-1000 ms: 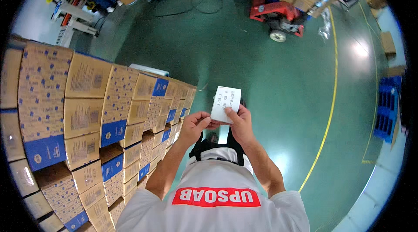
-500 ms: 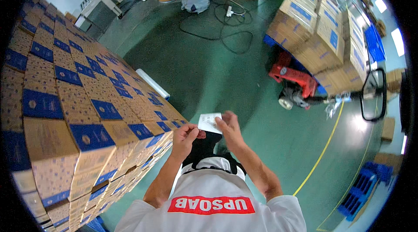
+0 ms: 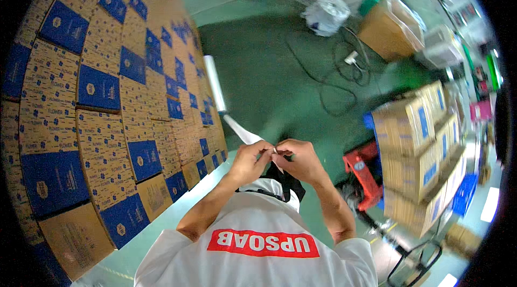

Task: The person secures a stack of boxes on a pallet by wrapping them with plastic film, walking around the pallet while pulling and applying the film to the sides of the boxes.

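My left hand [image 3: 251, 161] and my right hand [image 3: 299, 160] meet in front of my waist. Fingers of both are pinched on a white paper label [image 3: 244, 130], seen nearly edge-on as a narrow strip that slants out past the left hand toward the far left. Its printed face is turned out of sight, and the fingertips cover the part between them. To the left rises a tall wall of stacked brown and blue cartons [image 3: 100, 87], not touched by either hand.
A white roll [image 3: 214, 83] lies on the green floor along the cartons. Ahead are a coiled black cable [image 3: 339, 79], a plastic-wrapped bin [image 3: 327, 14] and a lined cardboard box [image 3: 390, 31]. At right, a red pallet truck [image 3: 364, 174] stands beside stacked cartons [image 3: 412, 157].
My hands have come together, and the label, flat and facing up before, now shows as a thin slanting strip. The view has turned left, bringing the carton wall closer.
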Demonstrator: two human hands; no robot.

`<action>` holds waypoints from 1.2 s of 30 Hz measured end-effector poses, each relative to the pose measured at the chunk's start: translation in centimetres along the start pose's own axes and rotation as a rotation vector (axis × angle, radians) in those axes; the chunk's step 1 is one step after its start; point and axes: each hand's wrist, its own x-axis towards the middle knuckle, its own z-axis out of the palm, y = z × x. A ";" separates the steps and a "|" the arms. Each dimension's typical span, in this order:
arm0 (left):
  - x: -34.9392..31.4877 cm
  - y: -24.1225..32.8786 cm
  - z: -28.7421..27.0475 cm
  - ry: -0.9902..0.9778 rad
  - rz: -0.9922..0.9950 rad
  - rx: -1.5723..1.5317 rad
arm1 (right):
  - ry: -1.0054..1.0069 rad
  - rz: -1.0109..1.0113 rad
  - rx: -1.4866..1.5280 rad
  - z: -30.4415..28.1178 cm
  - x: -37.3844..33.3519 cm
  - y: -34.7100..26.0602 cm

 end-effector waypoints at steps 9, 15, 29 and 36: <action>9.9 -4.2 1.0 0.192 -0.320 -0.109 | -0.373 0.193 0.426 -4.5 13.0 12.9; 12.4 -11.0 1.6 0.370 -0.509 -0.505 | -0.688 0.802 0.932 -7.1 21.7 25.8; 16.0 -35.0 1.2 -0.010 -0.758 0.147 | 0.258 0.638 0.006 4.7 47.8 58.1; 18.4 -42.4 -3.7 -0.032 -0.487 0.421 | 0.494 0.546 0.087 22.4 56.2 58.4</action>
